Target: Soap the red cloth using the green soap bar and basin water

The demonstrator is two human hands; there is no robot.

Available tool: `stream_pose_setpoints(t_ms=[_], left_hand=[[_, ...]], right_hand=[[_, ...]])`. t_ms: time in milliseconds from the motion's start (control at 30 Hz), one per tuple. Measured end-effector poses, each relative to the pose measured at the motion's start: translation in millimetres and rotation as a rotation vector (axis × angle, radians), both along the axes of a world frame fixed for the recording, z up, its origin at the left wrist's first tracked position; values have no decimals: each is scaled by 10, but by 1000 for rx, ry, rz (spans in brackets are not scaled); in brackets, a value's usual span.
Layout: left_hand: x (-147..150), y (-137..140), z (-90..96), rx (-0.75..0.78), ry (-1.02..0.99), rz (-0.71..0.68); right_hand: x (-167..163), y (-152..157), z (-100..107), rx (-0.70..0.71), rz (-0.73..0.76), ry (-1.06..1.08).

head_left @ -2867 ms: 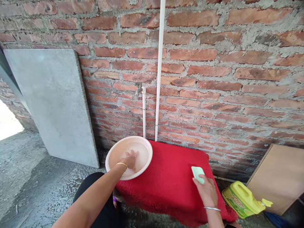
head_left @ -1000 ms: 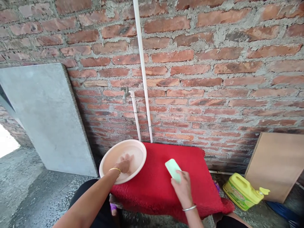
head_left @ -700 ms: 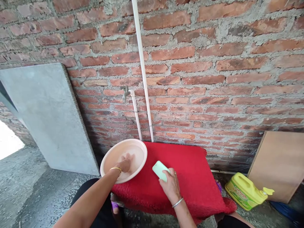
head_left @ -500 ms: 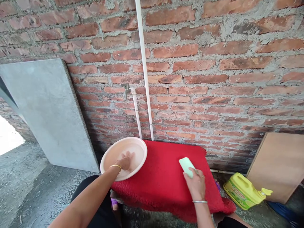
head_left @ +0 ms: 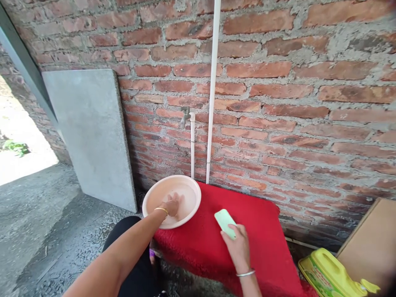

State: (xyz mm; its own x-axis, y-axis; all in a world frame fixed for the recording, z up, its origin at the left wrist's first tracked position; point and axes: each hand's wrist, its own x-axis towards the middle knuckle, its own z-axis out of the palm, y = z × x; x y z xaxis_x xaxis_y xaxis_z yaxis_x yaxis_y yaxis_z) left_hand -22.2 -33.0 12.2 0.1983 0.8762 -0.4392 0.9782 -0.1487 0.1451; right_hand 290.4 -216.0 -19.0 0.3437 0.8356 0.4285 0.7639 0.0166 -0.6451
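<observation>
Left arm [head_left: 120, 258] stretched forward from lower left; left hand [head_left: 171, 205] held low, back uppermost, fingers spread. Right forearm [head_left: 251, 285] seen entering from the lower edge, angled slightly leftward; right hand [head_left: 239, 246] closed in a grip, thumb opposed to fingers. Hands held well apart.

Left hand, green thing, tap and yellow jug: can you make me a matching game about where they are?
Things:
1. left hand
2. green thing
3. tap
4. yellow jug

Places:
A. at the top of a white pipe
B. right of the red cloth
C. inside the basin
D. held in the right hand

Right pairs: 1-C, 2-D, 3-A, 4-B
</observation>
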Motion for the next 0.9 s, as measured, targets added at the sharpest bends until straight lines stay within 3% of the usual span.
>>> stream_pose_setpoints(t_ms=[133, 233, 300, 400, 533, 633, 700, 767, 900], left_hand=[[4, -18, 34, -56, 28, 16], [13, -47, 73, -52, 15, 16], [25, -73, 100, -47, 9, 15], [51, -114, 144, -52, 41, 7], [79, -141, 197, -42, 42, 11], [89, -137, 224, -60, 32, 8], [92, -134, 232, -65, 34, 10], [91, -139, 233, -63, 40, 19], [75, -171, 227, -42, 30, 19]], right_hand=[[-550, 159, 73, -46, 214, -158], [-502, 278, 121, -105, 218, -216], [-252, 325, 125, -140, 146, -225], [339, 254, 99, -164, -84, -197], [1158, -142, 78, -162, -416, -133], [1472, -434, 103, -153, -588, -48], [1440, -496, 130, -146, -601, 4], [1207, -433, 148, -123, -519, 20], [354, -152, 96, -44, -213, -4]])
